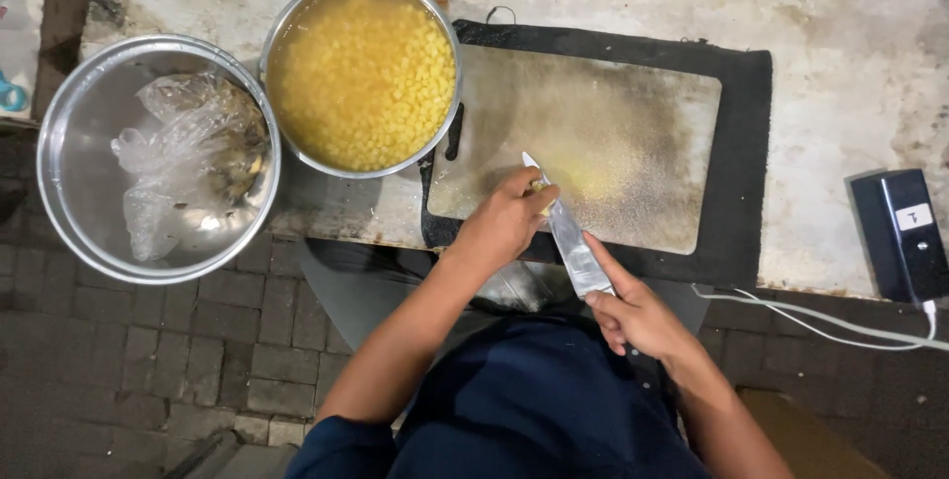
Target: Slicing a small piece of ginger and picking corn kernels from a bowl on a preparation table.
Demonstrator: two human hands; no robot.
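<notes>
My right hand grips a large kitchen knife by its handle, with the forefinger laid along the blade. The blade points up and left over the near edge of a worn cutting board. My left hand pinches a small yellow piece of food against the board, right beside the blade's tip. The board lies on a black mat.
A steel pot full of yellow diced pieces in liquid stands left of the board. Further left, a steel bowl holds a crumpled clear plastic bag. A black box with a white cable sits at the right edge.
</notes>
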